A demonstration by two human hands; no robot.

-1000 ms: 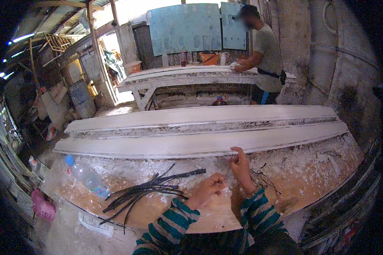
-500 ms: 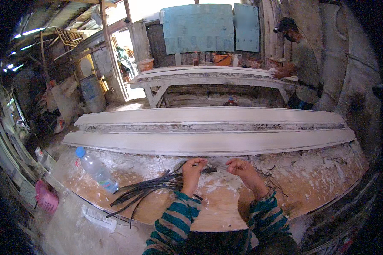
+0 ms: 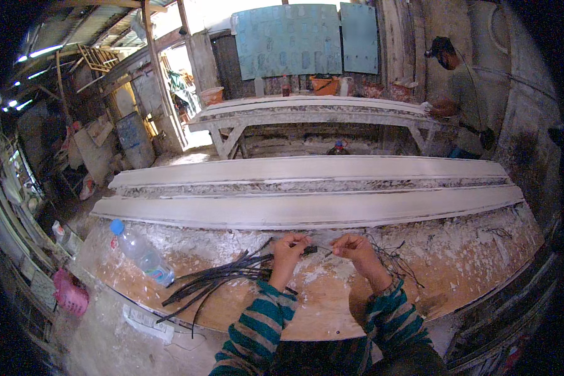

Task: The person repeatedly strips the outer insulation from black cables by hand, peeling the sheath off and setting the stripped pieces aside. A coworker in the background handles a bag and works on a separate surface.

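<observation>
Above the near part of the plywood table, my left hand point(image 3: 288, 255) is closed in a pinch on a thin dark strand. My right hand point(image 3: 357, 254) faces it a short gap away, thumb and fingertips pinched at the strand's other end. What exactly lies between the fingertips is too small to make out. Below and left of my left hand, a loose bundle of flat black strips point(image 3: 216, 281) fans out across the table. Beside my right hand lies a tangle of thin dark strands point(image 3: 402, 266).
A clear plastic bottle with a blue cap point(image 3: 143, 255) lies at the left. Two long white plaster mouldings point(image 3: 307, 205) span the table's far side. Beyond, a co-worker point(image 3: 460, 94) stands at a second bench point(image 3: 294, 119). A pink bag point(image 3: 71, 293) sits lower left.
My hands stay close together, with the right one shifted very slightly left. At the back bench, the co-worker has moved to the right.
</observation>
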